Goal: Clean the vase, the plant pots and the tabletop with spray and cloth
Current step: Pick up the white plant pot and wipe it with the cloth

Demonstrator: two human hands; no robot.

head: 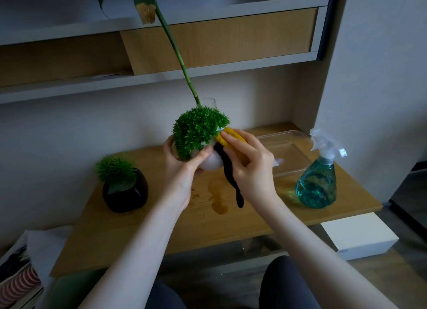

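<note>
Left hand (182,165): fingers curled around a white plant pot (213,162), thumb across its front, pot lifted clear of the desk (143,223) and tilted toward the camera. Green bushy plant (198,129) sits in it, right above the left fingers.

Right hand (250,167): fingers clamped on a yellow cloth (231,135), pressing it against the pot's upper right side. A black strip (231,179) hangs down from the cloth between the two hands, tip just above the desk.

Directly below the fingers: wet patch (218,199) on the wood.

Behind the held pot: glass vase (206,102), mostly hidden, with a long green stalk (178,54) leaning up and left.

Left of the left fingers, well apart: black round pot (126,193) with a small green plant, standing on the desk.

Right of the right fingers: clear plastic tray (286,153) on the desk; beyond it a spray bottle (317,184) with blue liquid, upright near the desk's right edge.

Further out right, below desk level: white box (358,234).
</note>
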